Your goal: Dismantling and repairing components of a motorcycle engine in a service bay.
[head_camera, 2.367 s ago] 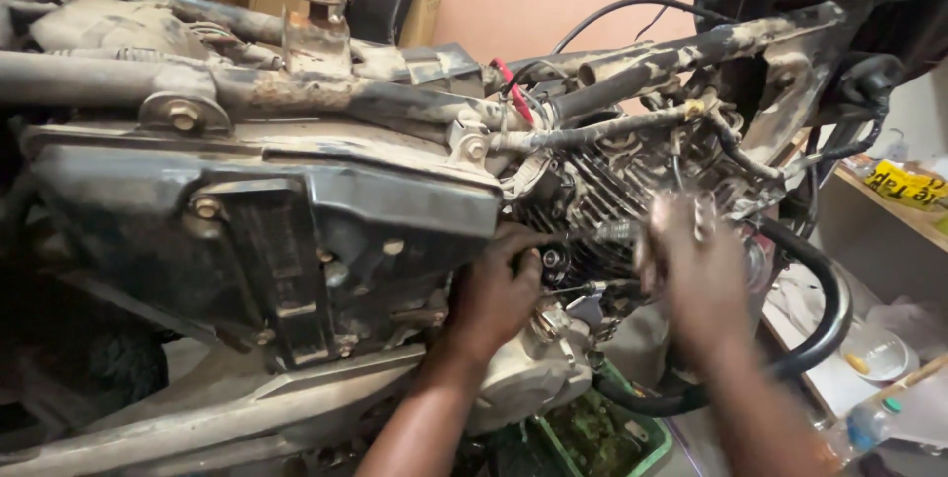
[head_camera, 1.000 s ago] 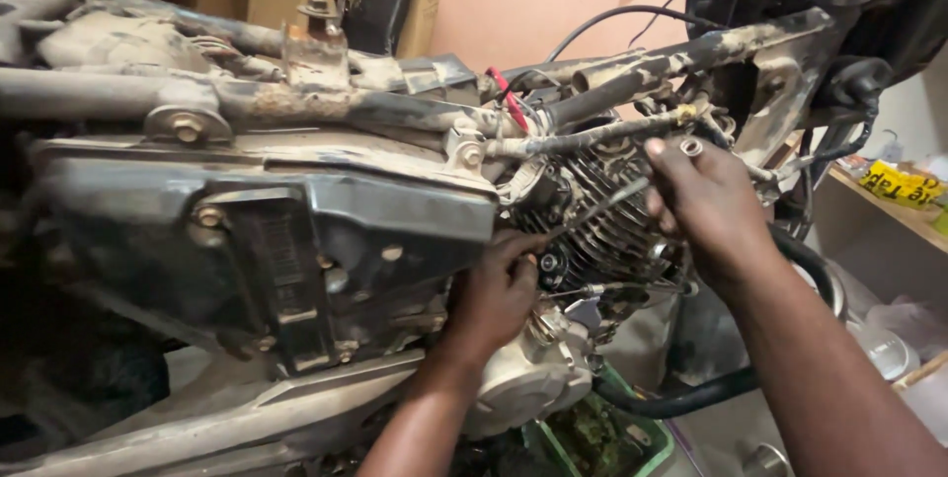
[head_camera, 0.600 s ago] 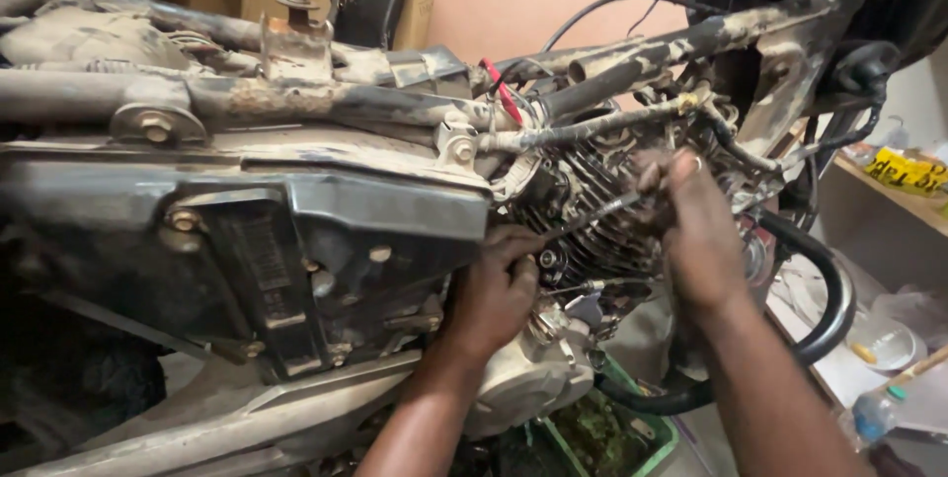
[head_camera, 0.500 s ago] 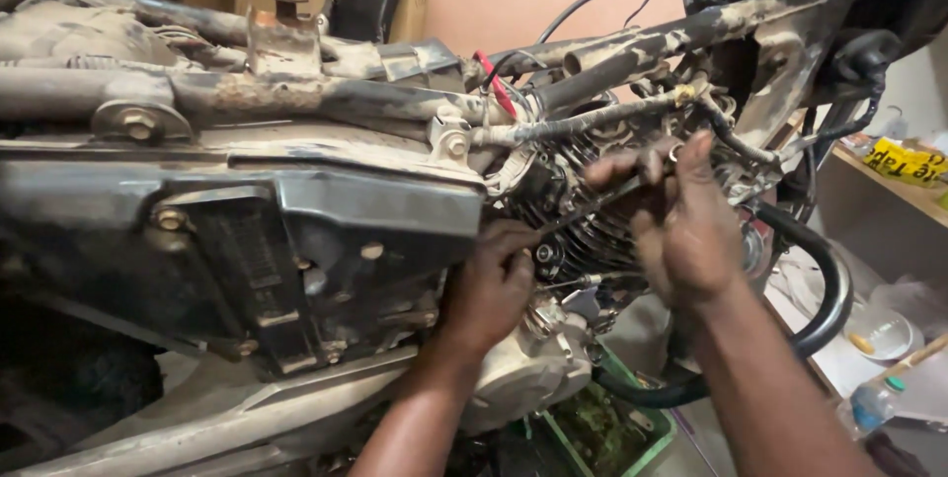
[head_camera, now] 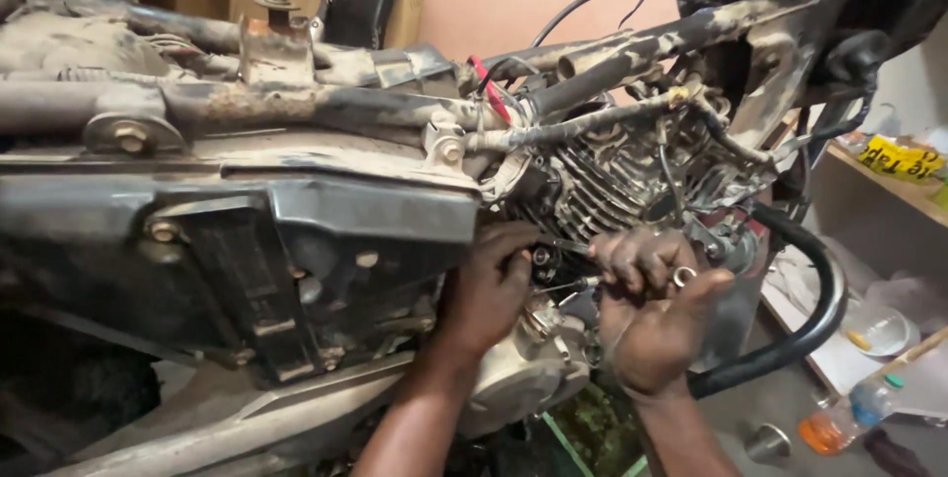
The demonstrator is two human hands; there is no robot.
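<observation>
Metal tool [head_camera: 578, 281] sits inside the closed right hand [head_camera: 647, 314] grip; left hand [head_camera: 491, 289] grip presses beside it on the finned engine [head_camera: 612, 176].

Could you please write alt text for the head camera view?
Two bare hands work at a dusty motorcycle engine: the left hand presses by the cylinder, and the right hand grips a thin metal tool pointing toward it.
</observation>
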